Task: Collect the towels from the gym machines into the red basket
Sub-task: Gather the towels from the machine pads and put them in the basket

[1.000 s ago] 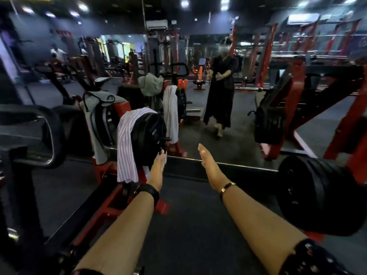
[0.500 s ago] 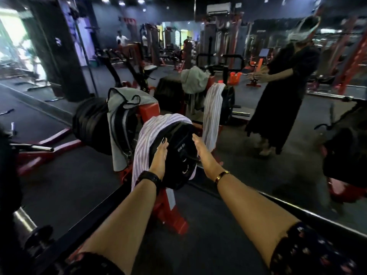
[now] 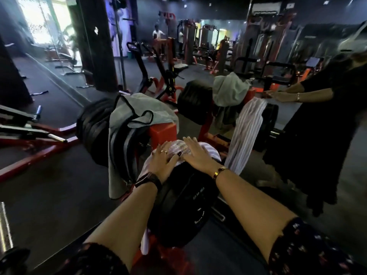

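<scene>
Atop the towel, left hand, right hand now seemingly press.

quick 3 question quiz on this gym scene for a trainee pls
1. True or false: the left hand and the right hand both rest on the striped towel.
2. The striped towel is draped over: A) a bench seat B) a black weight plate C) the floor.
3. Fill in: the towel with black edging, to the left, is ___ in colour.
Key: 1 true; 2 B; 3 grey.
</scene>
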A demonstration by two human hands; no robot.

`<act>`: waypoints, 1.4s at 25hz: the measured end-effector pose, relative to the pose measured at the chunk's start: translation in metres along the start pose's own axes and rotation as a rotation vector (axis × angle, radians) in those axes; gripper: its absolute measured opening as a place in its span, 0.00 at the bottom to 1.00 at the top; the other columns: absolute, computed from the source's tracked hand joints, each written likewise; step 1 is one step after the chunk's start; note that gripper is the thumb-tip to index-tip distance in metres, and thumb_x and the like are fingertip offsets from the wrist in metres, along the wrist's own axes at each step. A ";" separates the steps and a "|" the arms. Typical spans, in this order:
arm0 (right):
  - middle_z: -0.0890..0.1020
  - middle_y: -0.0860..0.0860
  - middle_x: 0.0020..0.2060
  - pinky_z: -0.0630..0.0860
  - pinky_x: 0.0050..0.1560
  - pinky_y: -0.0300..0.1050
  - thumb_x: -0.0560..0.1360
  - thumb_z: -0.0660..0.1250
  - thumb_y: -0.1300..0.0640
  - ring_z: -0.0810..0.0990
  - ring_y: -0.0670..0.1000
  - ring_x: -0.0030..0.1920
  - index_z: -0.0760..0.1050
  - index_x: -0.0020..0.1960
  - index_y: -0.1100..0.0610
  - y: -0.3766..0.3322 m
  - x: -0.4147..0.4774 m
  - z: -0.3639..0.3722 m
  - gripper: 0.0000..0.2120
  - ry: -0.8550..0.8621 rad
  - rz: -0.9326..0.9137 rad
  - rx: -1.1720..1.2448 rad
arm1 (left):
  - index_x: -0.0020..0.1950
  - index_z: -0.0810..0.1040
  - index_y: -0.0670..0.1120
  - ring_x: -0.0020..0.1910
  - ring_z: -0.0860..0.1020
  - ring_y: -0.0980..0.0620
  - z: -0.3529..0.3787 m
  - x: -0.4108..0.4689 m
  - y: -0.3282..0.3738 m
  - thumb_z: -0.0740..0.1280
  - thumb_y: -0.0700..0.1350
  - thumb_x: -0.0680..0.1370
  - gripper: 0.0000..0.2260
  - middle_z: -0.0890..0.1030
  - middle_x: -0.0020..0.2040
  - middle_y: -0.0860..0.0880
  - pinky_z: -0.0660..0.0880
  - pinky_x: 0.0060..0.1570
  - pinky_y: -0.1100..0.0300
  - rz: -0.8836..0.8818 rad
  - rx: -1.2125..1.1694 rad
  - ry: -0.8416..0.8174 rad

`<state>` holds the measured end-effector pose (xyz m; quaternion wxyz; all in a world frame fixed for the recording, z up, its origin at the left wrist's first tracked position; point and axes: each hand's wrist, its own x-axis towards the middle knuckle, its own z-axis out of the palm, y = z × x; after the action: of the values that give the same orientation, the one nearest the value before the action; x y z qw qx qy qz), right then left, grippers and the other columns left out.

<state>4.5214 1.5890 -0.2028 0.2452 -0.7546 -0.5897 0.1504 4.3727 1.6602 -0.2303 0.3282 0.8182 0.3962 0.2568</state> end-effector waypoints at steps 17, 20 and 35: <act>0.75 0.51 0.63 0.66 0.61 0.52 0.71 0.64 0.35 0.72 0.56 0.64 0.71 0.63 0.48 0.049 0.093 0.014 0.26 -0.042 -0.373 -0.349 | 0.68 0.73 0.52 0.67 0.71 0.50 0.038 0.046 -0.032 0.56 0.52 0.81 0.17 0.73 0.68 0.51 0.65 0.69 0.55 -0.161 0.174 0.139; 0.80 0.54 0.55 0.69 0.51 0.45 0.70 0.68 0.39 0.78 0.57 0.56 0.77 0.55 0.54 0.050 0.089 0.009 0.22 -0.069 -0.426 -0.149 | 0.65 0.75 0.51 0.64 0.74 0.50 0.043 0.035 -0.022 0.55 0.52 0.80 0.17 0.77 0.64 0.51 0.69 0.66 0.55 -0.118 0.149 0.234; 0.84 0.48 0.33 0.76 0.38 0.35 0.77 0.64 0.62 0.81 0.43 0.34 0.79 0.43 0.60 -0.047 0.046 -0.054 0.07 -0.291 -0.383 1.090 | 0.55 0.72 0.43 0.40 0.79 0.72 -0.019 0.011 0.086 0.49 0.34 0.82 0.13 0.83 0.43 0.59 0.71 0.44 0.77 0.010 -0.699 0.599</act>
<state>4.5225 1.6316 -0.1288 0.5367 -0.3717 -0.5805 0.4866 4.4070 1.6347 -0.1523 0.4542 0.5500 0.3592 0.6018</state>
